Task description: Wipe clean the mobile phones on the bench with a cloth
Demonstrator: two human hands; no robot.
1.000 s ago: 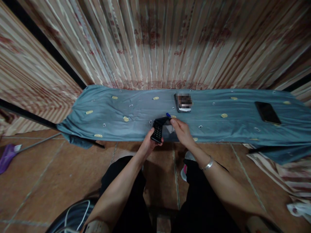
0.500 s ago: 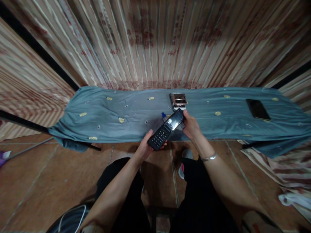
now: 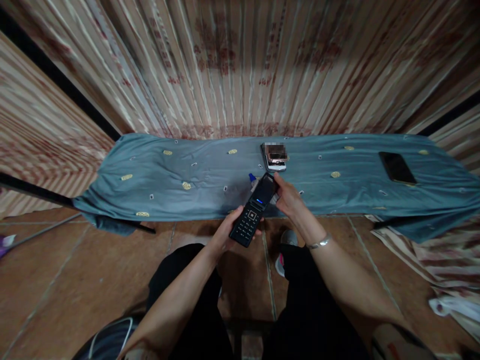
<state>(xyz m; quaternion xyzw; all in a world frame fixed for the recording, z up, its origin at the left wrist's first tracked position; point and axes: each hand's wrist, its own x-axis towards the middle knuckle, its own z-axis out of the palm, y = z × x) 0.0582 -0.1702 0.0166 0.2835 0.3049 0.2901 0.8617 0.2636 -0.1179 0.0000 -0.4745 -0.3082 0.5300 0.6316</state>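
Note:
A black flip phone (image 3: 245,222), unfolded, is held slantwise over the front edge of the cloth-covered table. My left hand (image 3: 227,230) is wrapped around its keypad half, with fingertips showing on the far side. At the upper right edge of the screen half, my right hand (image 3: 287,195) grips with thumb and fingers; its fingertips are partly hidden. The screen is dark apart from a small blue glow low on it. Behind the phone, a blue-tipped object (image 3: 252,177) and something pale are mostly covered. Just beyond lies a small stack of phone-like devices (image 3: 275,165).
A dark smartphone (image 3: 397,167) lies toward the right end of the blue patterned cloth (image 3: 206,170). Striped curtains (image 3: 240,75) hang behind the table. Black poles (image 3: 56,75) slant at both sides. A white cable (image 3: 108,327) is at lower left.
The flip phone has turned to a steeper angle, and its top has shifted left. My right hand moved left with it. The screen went from a bright reflection to dark with a blue glow.

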